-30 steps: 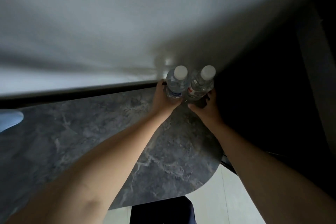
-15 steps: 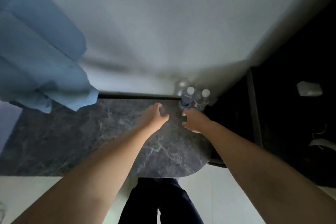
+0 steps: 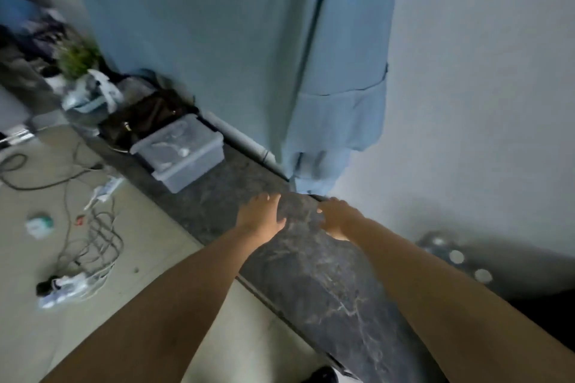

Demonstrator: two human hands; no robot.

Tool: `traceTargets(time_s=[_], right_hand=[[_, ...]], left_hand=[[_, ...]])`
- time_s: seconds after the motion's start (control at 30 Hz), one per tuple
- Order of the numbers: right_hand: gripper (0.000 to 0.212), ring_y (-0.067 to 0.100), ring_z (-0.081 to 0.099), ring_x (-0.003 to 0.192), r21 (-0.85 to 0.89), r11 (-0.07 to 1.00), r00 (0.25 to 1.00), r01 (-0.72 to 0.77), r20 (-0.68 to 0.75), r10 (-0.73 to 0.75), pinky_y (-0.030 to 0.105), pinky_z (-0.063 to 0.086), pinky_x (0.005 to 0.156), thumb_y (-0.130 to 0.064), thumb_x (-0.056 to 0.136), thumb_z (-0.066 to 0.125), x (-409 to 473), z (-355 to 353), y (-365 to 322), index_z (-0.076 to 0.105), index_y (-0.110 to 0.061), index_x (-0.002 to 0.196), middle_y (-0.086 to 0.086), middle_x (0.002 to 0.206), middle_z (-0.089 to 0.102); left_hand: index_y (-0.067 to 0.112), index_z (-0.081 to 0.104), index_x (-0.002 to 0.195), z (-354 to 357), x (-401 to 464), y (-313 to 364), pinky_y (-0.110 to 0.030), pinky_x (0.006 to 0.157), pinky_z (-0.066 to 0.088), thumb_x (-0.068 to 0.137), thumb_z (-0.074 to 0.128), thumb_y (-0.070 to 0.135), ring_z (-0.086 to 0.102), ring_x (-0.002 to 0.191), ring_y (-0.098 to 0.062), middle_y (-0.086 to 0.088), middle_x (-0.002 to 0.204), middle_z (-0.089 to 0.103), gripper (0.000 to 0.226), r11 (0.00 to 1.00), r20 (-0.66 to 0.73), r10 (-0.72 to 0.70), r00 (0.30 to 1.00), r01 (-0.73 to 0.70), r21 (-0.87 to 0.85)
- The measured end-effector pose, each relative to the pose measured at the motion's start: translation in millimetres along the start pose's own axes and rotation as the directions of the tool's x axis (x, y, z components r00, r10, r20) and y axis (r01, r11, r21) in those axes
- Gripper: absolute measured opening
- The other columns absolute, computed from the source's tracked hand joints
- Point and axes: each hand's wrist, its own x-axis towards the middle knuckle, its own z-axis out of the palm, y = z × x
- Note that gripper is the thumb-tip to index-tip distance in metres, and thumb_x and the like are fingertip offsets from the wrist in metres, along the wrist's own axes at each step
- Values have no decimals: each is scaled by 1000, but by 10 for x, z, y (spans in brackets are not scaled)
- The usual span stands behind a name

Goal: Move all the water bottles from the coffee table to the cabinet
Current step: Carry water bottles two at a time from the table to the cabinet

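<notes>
Two clear water bottles with white caps stand side by side on the dark marble cabinet top, at its right end against the white wall; they are blurred. My left hand and my right hand hover over the cabinet top, well to the left of the bottles. The fingers of both hands are relaxed and hold nothing.
A blue curtain hangs behind the cabinet. A clear lidded storage box and a dark bag sit further left on the cabinet top. Cables and small items lie on the floor at the left, near a plant.
Both hands let go of the two bottles and drew back. My view has swung left, so the bottles now sit at the right and the curtain and floor clutter show.
</notes>
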Motion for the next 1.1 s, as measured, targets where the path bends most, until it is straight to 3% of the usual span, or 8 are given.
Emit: traceTargets(time_s=[0.23, 0.5, 0.6, 0.87, 1.1], right_hand=[[43, 32, 41, 136, -98, 946, 951, 310, 37, -308, 45, 39, 110, -24, 98, 42, 111, 129, -2362, 49, -15, 139, 11, 151, 41], [44, 32, 46, 129, -283, 715, 762, 639, 103, -640, 43, 39, 108, -32, 103, 35, -308, 398, -4704, 45, -9, 138, 13, 143, 44], [41, 30, 48, 124, -323, 655, 716, 683, 115, -689, 44, 40, 106, -33, 101, 38, -358, 460, -5246, 48, -11, 135, 12, 138, 47], [32, 30, 57, 113, -404, 484, 590, 777, 196, -784, 42, 48, 95, -32, 99, 40, -446, 675, -6794, 58, -12, 116, 10, 119, 57], [45, 30, 46, 126, -470, 327, 468, 820, 223, -855, 42, 41, 104, -36, 100, 37, -208, 439, -8034, 46, -14, 139, 12, 137, 45]], left_hand=[[17, 33, 145, -441, -1227, -1994, -44, 101, 41, 94, 51, 39, 42, 131, -30, -12, 143, 41, 58, 948, -43, -318, 947, 316, -49], [16, 41, 137, -777, -2765, -3824, -46, 96, 47, 91, 54, 48, 50, 119, -31, -13, 133, 50, 58, 779, -132, -622, 771, 594, -201], [16, 44, 135, -839, -3108, -4154, -45, 95, 47, 92, 52, 50, 51, 116, -30, -12, 129, 52, 56, 736, -142, -670, 729, 628, -253], [14, 47, 134, -864, -3849, -5150, -43, 99, 44, 93, 50, 50, 46, 125, -29, -11, 135, 48, 55, 533, -116, -840, 530, 764, -363], [14, 47, 135, -1336, -3889, -6201, -44, 99, 45, 93, 51, 50, 47, 124, -30, -12, 136, 48, 55, 450, -166, -893, 419, 820, -353]])
